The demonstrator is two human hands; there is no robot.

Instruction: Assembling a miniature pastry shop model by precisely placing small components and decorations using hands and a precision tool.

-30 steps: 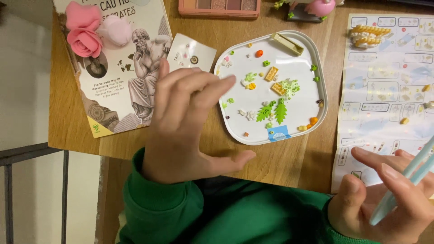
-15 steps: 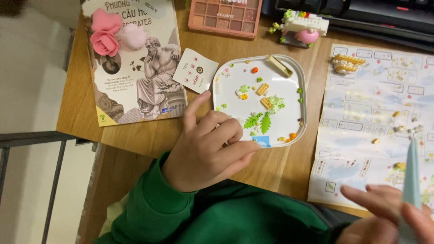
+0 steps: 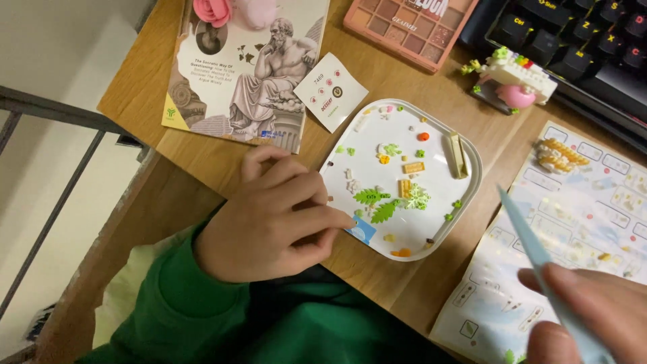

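Note:
My left hand rests curled at the near left rim of a white tray. Its index fingertip touches a small blue piece lying at the tray's near edge. The tray holds several tiny building pieces: green leaves, orange and yellow bits, a tan bar. My right hand is at the bottom right, closed round a pale blue tool that points up and left over an instruction sheet.
A book with a pink flower on it lies at the far left, with a small white card beside it. A pink palette, a keyboard, a small brick model and a yellow model sit further back. The desk edge runs down the left.
My left hand has gone from spread open above the tray to curled, with its fingertip down on the blue piece. The view has moved closer. My right hand keeps the blue tool.

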